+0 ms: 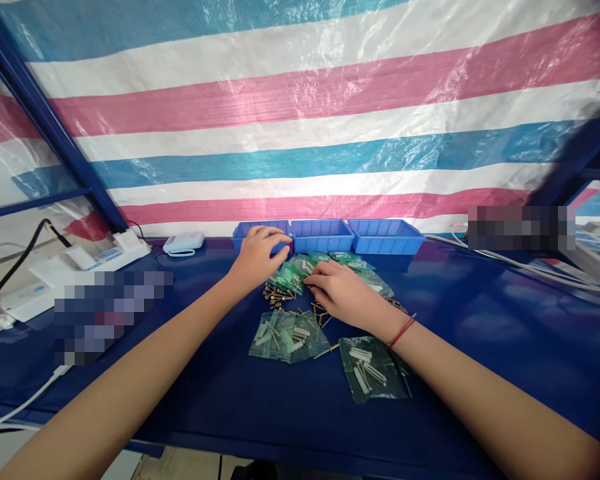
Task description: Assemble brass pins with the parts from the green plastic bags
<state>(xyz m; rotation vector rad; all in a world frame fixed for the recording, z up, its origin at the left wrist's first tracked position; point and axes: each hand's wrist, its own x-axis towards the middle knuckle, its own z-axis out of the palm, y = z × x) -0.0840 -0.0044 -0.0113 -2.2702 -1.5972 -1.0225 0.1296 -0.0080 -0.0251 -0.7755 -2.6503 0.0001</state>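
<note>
My left hand (260, 253) hovers at the front of the left blue bin (239, 231), thumb and fingers apart, with nothing visible between them. My right hand (344, 292) is over the pile, fingers curled together at the tips; what they pinch, if anything, is hidden. Under and between the hands lie green-tinted clear plastic bags (291, 275) with small parts inside. Loose screws (279, 296) are heaped just below my left hand. Closer to me are a bag of white wall plugs and screws (290, 335) and a similar bag (373, 370) below my right wrist.
A middle blue bin (325, 245) and a right blue bin (387, 240) stand at the table's back edge. A pale blue-white case (183, 244) lies left of them. Power strips (125, 250) and cables occupy the left side; more cables (510, 267) run at right. Striped sheeting (300, 107) hangs behind.
</note>
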